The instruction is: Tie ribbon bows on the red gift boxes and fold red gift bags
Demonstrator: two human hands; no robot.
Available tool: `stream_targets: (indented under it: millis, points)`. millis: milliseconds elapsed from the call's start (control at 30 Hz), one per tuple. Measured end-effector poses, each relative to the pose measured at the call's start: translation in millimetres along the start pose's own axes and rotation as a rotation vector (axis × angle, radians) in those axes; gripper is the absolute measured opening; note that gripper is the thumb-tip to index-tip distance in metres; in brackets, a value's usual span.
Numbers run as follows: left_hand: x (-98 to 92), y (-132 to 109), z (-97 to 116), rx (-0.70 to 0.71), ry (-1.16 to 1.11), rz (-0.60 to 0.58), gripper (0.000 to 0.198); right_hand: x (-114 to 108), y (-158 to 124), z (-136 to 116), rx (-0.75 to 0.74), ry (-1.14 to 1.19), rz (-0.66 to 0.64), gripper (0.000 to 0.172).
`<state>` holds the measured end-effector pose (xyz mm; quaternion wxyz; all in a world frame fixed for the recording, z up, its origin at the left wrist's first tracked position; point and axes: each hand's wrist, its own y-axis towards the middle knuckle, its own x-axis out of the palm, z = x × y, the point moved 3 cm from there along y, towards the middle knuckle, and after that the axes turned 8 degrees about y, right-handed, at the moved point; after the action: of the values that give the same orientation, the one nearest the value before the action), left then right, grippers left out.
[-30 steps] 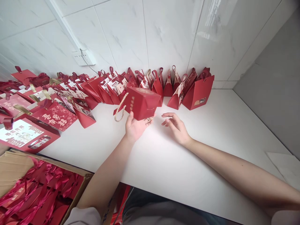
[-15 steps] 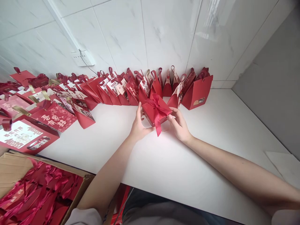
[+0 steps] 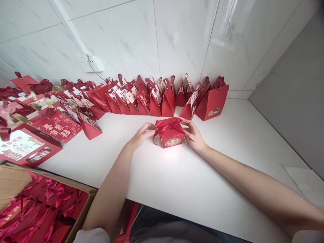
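A small red gift box with a gold round emblem on its front stands upright on the white table. A red ribbon bow is tied across its top. At the box's left side, my left hand pinches the ribbon's left end near the top corner. My right hand is at the right side, its fingers closed round the ribbon's right end beside the box. A pale cord loop shows at each side of the box.
Red gift bags line the tiled wall, with more crowded at the left. An open cardboard box of red ribboned boxes sits at the lower left. A wall socket has a cable.
The gift box has tilted from showing its top to standing upright, its front emblem now visible. My left hand has moved left from the box's side to the bow's left end.
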<state>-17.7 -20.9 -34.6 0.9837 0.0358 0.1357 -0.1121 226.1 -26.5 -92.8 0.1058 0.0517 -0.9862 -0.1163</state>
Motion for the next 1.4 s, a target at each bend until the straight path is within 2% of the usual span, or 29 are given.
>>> stream_targets:
  millis: [67, 133, 200, 267, 400, 533, 667, 833, 1033, 1133, 1233, 1333, 1400]
  points:
    - [5.1, 0, -7, -0.045, 0.092, -0.091, 0.029, 1, 0, 0, 0.064, 0.03, 0.009, 0.047]
    - [5.5, 3, -13, -0.068, 0.148, -0.087, 0.028, 0, 0, -1, 0.111, 0.089, 0.033, 0.044]
    - [1.6, 6, -17, -0.101, 0.133, -0.05, 0.018, -2, 2, -3, 0.134, 0.151, 0.063, 0.037]
    - [-6.8, 9, -18, -0.145, 0.019, 0.019, 0.015, -8, 7, -8, 0.127, 0.197, 0.112, 0.032]
    - [-28.0, 10, -13, -0.175, -0.304, 0.193, 0.026, -29, 23, -24, 0.087, 0.287, 0.245, 0.021]
    - [-38.9, 7, -6, -0.161, -0.438, 0.303, 0.03, -45, 34, -38, 0.089, 0.376, 0.329, 0.019]
    - [-41.2, 4, 1, -0.176, -0.497, 0.366, 0.03, -47, 33, -53, 0.072, 0.407, 0.377, 0.017]
    - [-46.8, 1, 9, -0.123, -0.548, 0.481, 0.026, -46, 28, -73, 0.01, 0.393, 0.4, 0.017]
    - [-52.5, -3, 16, -0.122, -0.534, 0.496, 0.023, -48, 27, -75, 0.051, 0.322, 0.436, 0.019]
    - [-61.6, -7, 20, -0.138, -0.487, 0.486, 0.021, -43, 25, -80, 0.076, 0.272, 0.413, 0.015]
    - [-71.7, -10, 19, -0.17, -0.397, 0.479, 0.022, -38, 21, -88, 0.142, 0.207, 0.33, 0.011]
    - [-76.4, -8, 8, -0.215, -0.261, 0.512, 0.02, -35, 18, -88, 0.315, -0.002, 0.12, 0.012]
    - [-75.7, -7, 2, -0.206, -0.165, 0.564, 0.018, -33, 17, -84, 0.336, -0.268, -0.011, 0.013]
